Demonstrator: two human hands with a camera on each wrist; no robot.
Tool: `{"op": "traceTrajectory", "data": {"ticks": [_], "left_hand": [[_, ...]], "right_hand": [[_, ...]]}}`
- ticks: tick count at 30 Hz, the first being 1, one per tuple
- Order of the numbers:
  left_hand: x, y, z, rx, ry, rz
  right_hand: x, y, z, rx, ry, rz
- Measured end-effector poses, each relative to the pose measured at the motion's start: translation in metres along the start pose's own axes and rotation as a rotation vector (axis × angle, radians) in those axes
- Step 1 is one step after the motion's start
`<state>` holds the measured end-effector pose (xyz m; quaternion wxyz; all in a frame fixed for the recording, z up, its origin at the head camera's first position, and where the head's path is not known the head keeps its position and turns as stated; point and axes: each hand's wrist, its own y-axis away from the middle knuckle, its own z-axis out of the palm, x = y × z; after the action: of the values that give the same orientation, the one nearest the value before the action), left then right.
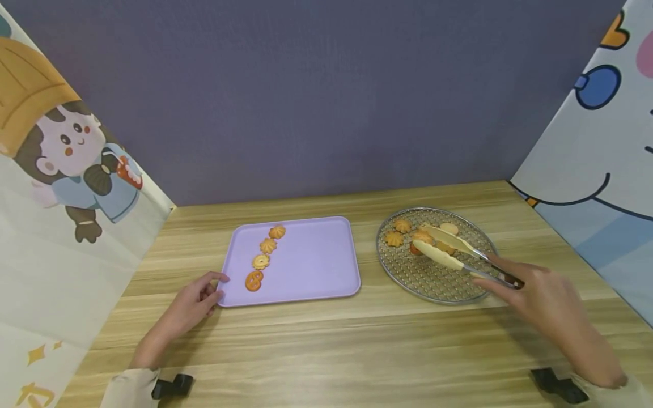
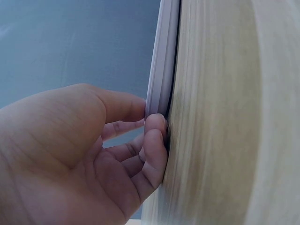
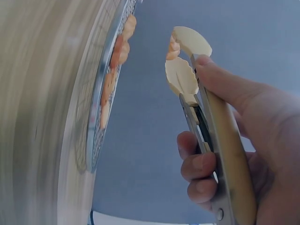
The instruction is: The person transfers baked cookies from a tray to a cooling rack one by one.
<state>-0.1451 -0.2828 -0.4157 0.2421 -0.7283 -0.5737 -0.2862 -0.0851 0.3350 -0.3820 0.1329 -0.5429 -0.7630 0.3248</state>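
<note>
My left hand [image 1: 191, 303] pinches the front left corner of the lilac tray [image 1: 311, 260], thumb and curled fingers at its rim in the left wrist view. On that tray a slanting row holds two star-shaped cookies [image 1: 268, 245], a round holed cookie [image 1: 261, 261] and a pretzel [image 1: 253, 280]. In my right hand [image 1: 543, 300] are tongs [image 1: 440, 256] with cream-coloured tips, gripped by the handles. Between the tips sits a ridged cookie [image 3: 173, 48], raised above the round wire rack [image 1: 433, 289]. Several cookies [image 1: 394, 238] lie on the rack, some partly hidden behind the tongs.
The rack stands right of the tray on a wood-grain table [image 1: 306, 351]. A dark grey-blue panel [image 1: 326, 102] rises behind the table. Printed cartoon panels flank it on the left [image 1: 76, 153] and right [image 1: 586, 164].
</note>
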Motion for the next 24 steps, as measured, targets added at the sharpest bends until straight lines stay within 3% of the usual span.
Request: {"op": "traceTrajectory", "data": {"ticks": [17,24], "left_hand": [[0.004,0.001,-0.002,-0.009,-0.011,-0.032],[0.004,0.000,-0.002,-0.004,-0.018,-0.025]], "right_hand": [[0.030,0.013,-0.011,-0.051,0.146,0.109],[0.038,0.018,-0.017,-0.180,0.152,0.254]]}}
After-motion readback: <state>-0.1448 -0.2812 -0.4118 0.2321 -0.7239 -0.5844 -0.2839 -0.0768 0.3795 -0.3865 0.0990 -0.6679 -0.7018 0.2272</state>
